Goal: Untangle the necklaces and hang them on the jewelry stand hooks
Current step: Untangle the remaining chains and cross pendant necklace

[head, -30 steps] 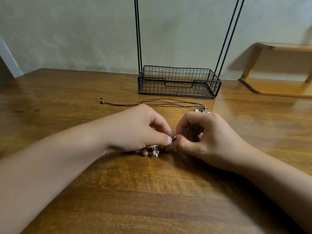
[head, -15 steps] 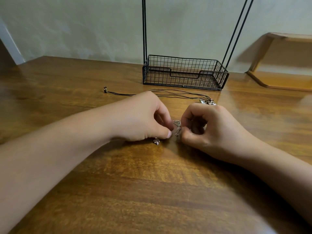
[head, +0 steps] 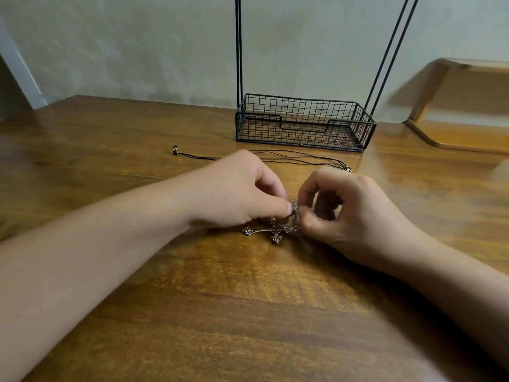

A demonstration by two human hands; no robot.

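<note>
A silver cross pendant [head: 271,231] lies on the wooden table [head: 248,312], joined to a fine metal chain [head: 295,206]. My left hand [head: 237,191] pinches that chain at its thumb tip. My right hand [head: 349,213] pinches the same chain from the other side, fingers curled. Behind the hands a black cord necklace [head: 297,158] stretches across the table, its clasp end [head: 175,150] at the left. The black wire jewelry stand [head: 303,124] has a basket base and thin upright rods [head: 239,45]; its hooks are out of frame.
A wooden shelf piece [head: 462,133] sits at the back right against the pale wall. The table's far left corner [head: 68,100] ends near a white door frame.
The cross pendant has come out from under my left hand and now lies in full sight. Both hands stay pinched on the chain; the view has shifted slightly.
</note>
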